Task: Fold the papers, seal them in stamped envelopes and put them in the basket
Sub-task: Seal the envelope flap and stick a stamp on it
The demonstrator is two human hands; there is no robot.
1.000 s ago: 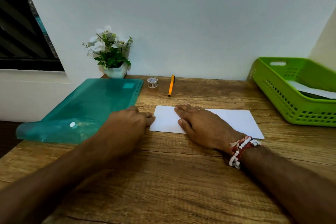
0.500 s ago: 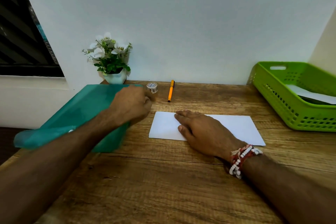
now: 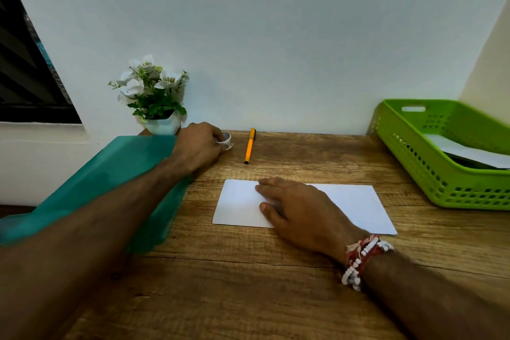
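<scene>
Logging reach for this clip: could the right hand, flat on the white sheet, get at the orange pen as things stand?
Probably yes. Only bare table lies between the right hand and the pen; the left hand grips the tape roll off to the pen's left, clear of that path.

A: Potted white flowers are sitting at the back of the wooden counter, against the wall.
B: Orange pen is lying to their right, apart. Teal folder is overhanging the counter's left edge, below a dark window.
</scene>
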